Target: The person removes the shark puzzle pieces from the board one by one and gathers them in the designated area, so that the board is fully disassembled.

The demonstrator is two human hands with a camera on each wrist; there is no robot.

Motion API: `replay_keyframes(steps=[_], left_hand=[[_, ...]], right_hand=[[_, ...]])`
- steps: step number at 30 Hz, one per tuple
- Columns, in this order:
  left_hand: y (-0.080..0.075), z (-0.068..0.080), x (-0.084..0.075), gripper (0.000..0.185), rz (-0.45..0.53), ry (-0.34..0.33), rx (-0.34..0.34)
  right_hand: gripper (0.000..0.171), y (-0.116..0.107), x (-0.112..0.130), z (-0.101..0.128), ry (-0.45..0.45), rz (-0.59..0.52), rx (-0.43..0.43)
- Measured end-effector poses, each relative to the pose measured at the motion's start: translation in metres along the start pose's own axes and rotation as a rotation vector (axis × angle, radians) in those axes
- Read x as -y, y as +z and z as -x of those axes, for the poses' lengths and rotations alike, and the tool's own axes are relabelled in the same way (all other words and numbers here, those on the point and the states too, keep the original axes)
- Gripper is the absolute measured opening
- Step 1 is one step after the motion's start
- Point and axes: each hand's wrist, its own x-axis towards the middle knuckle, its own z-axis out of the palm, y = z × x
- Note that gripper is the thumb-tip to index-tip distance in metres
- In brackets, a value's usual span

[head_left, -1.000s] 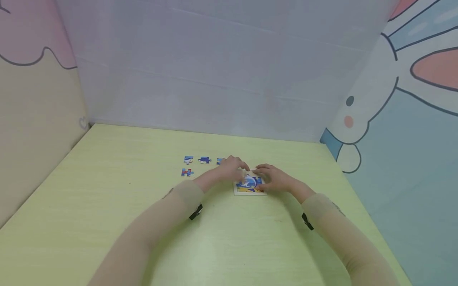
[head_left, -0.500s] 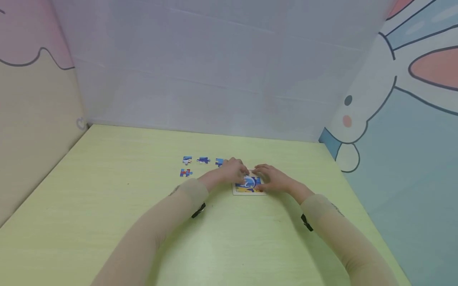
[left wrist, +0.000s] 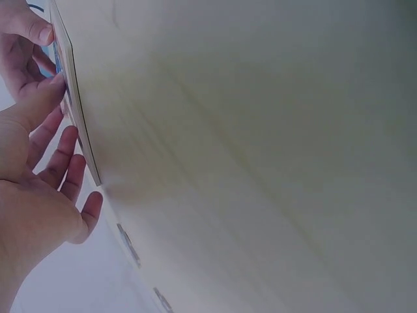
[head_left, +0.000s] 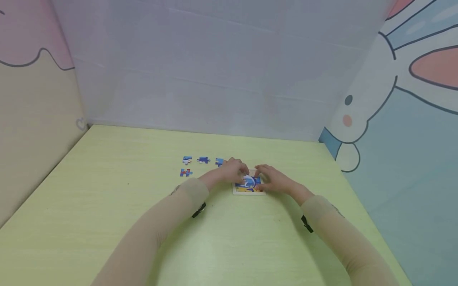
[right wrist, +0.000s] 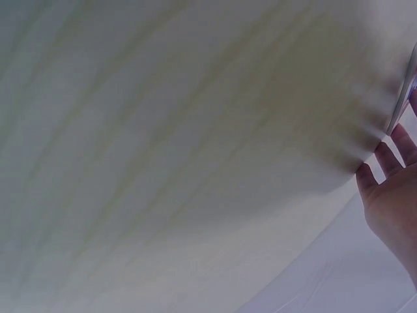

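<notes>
In the head view a small jigsaw board (head_left: 247,193) with a pale frame lies on the table, its blue, white and yellow picture partly covered by my hands. My left hand (head_left: 232,171) reaches over its left side, thumb on the picture and index finger near the top. The left wrist view shows that left hand (left wrist: 39,195) with thumb at the board's face and the other fingers loosely bent beside the board (left wrist: 81,124). My right hand (head_left: 277,179) spans the board's right side, thumb and fingers spread. In the right wrist view the right hand's (right wrist: 397,189) fingertips rest by the board's edge.
Loose jigsaw pieces lie left of the board: a blue-and-white piece (head_left: 187,160), a dark blue piece (head_left: 203,160), a red-and-blue piece (head_left: 185,172), and a blue piece (head_left: 219,161) next to my left hand. A pale wall (head_left: 200,79) stands behind the table (head_left: 229,246).
The left hand has shifted very slightly right and down over the board. The right fingertips have moved a little at the board's top edge. The loose pieces stay put.
</notes>
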Motion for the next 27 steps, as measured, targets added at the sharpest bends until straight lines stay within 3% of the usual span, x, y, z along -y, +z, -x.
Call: replay_keyframes(steps=[14,27], left_hand=[[0.0021,-0.0023,0.0039,0.035,0.097,0.037,-0.029],[0.0006,-0.0016,0.0022,0.027,0.063,0.042,-0.066]], right_hand=[[0.031,0.0008,-0.0015,-0.0002,-0.011,-0.01,-0.017],[0.04,0.0019,-0.0037,0.002,-0.026,0.002,-0.025]])
